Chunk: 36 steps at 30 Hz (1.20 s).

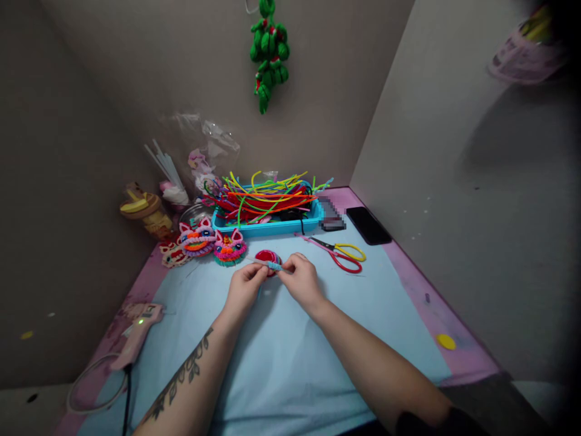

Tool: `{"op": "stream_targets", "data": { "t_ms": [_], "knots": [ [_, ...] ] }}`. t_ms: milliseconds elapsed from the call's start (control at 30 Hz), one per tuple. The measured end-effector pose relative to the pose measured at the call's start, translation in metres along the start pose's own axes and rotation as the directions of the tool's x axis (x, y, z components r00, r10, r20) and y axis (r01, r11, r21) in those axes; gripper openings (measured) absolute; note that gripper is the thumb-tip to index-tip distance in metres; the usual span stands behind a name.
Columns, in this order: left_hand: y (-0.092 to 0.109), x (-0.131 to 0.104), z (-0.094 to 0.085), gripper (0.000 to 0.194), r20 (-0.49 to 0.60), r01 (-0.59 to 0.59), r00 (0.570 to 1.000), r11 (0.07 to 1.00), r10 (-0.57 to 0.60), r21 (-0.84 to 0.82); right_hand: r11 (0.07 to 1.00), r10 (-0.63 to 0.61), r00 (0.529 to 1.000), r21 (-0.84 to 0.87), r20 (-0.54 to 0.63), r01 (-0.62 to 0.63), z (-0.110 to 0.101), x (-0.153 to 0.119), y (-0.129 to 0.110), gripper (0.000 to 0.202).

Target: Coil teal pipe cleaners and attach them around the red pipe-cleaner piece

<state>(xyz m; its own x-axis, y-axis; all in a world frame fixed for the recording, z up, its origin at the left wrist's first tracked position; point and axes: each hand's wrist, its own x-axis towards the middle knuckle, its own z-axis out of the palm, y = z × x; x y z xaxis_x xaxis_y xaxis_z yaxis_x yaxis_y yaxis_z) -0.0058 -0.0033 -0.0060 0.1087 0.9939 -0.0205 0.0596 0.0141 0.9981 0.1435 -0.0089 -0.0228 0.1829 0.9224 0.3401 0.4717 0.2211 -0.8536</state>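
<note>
My left hand (245, 283) and my right hand (303, 280) meet over the middle of the cloth, both closed in a pinch. Between them they hold a thin pale stick (255, 260) with a light blue pipe cleaner (275, 266) coiled around it. The left fingertips grip near the coil's left end, the right ones its right end. A short blue tail seems to hang below my left fingers. Just behind the fingertips lies a round red coiled piece (265, 255), partly hidden. Two colourful lion-head ornaments, a pink-and-purple one (197, 238) and a pink-and-green one (230, 247), stand to the left.
A blue tray (267, 229) heaped with coloured pipe cleaners stands at the back. Scissors (340, 253) and a phone (368, 226) lie at right, a yellow disc (445, 342) near the edge. A pink glue gun (138, 336) with its cord lies left. Green ornaments (269, 54) hang above.
</note>
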Motion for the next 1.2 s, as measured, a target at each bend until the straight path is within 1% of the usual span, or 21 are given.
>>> {"op": "stream_targets", "data": {
  "t_ms": [200, 300, 400, 500, 633, 733, 767, 867, 900, 933, 1067, 1133, 1200],
  "knots": [
    [-0.002, 0.0, 0.002, 0.021, -0.015, 0.012, 1.0, 1.0, -0.012, 0.008, 0.996, -0.041, 0.999, -0.076, 0.008, 0.042, 0.002, -0.002, 0.0, 0.017],
    [-0.001, 0.0, 0.002, 0.024, -0.021, 0.008, 1.0, 0.999, -0.007, 0.046, 0.984, -0.091, 0.995, -0.153, 0.032, 0.095, 0.002, -0.004, -0.002, 0.017],
    [0.0, 0.0, 0.002, 0.027, -0.067, -0.002, 0.998, 0.997, 0.007, 0.08, 0.967, -0.147, 0.986, -0.198, 0.078, 0.16, 0.001, -0.006, -0.004, 0.016],
    [0.001, 0.0, 0.001, 0.028, -0.086, -0.036, 0.995, 0.996, 0.043, 0.084, 0.977, -0.155, 0.979, -0.129, 0.135, 0.173, 0.001, -0.007, -0.008, 0.01],
    [0.002, 0.001, -0.001, 0.028, -0.06, -0.069, 0.996, 0.997, 0.072, 0.04, 0.992, -0.126, 0.973, 0.016, 0.195, 0.126, -0.002, -0.006, -0.011, 0.016],
    [0.001, 0.002, -0.004, 0.03, -0.05, -0.081, 0.995, 0.997, 0.081, 0.001, 0.989, -0.145, 0.97, 0.035, 0.197, 0.141, -0.005, -0.006, -0.013, 0.012],
    [0.001, 0.003, -0.005, 0.032, -0.066, -0.092, 0.994, 0.996, 0.092, 0.001, 0.987, -0.159, 0.971, 0.026, 0.181, 0.157, -0.006, -0.006, -0.013, 0.011],
    [0.002, 0.004, -0.008, 0.039, -0.186, -0.127, 0.974, 0.992, 0.129, 0.023, 0.976, -0.211, 0.97, -0.022, 0.12, 0.215, -0.008, -0.006, -0.012, 0.009],
    [0.003, 0.004, -0.009, 0.039, -0.209, -0.125, 0.97, 0.992, 0.124, 0.01, 0.973, -0.224, 0.969, -0.041, 0.101, 0.229, -0.007, -0.006, -0.011, 0.009],
    [0.004, 0.004, -0.009, 0.039, -0.21, -0.111, 0.972, 0.994, 0.105, -0.021, 0.969, -0.234, 0.968, -0.057, 0.089, 0.239, -0.007, -0.007, -0.01, 0.009],
    [0.006, 0.0, -0.005, 0.034, -0.095, 0.009, 0.995, 0.982, -0.027, -0.188, 0.966, -0.243, 0.965, -0.071, 0.103, 0.25, -0.005, -0.009, -0.008, 0.009],
    [0.006, -0.001, -0.001, 0.033, -0.063, 0.064, 0.994, 0.959, -0.084, -0.278, 0.97, -0.229, 0.968, -0.059, 0.107, 0.236, -0.004, -0.009, -0.01, 0.009],
    [0.006, -0.002, 0.002, 0.033, -0.03, 0.118, 0.99, 0.916, -0.14, -0.383, 0.976, -0.206, 0.973, -0.045, 0.099, 0.211, -0.004, -0.009, -0.012, 0.009]
  ]
}}
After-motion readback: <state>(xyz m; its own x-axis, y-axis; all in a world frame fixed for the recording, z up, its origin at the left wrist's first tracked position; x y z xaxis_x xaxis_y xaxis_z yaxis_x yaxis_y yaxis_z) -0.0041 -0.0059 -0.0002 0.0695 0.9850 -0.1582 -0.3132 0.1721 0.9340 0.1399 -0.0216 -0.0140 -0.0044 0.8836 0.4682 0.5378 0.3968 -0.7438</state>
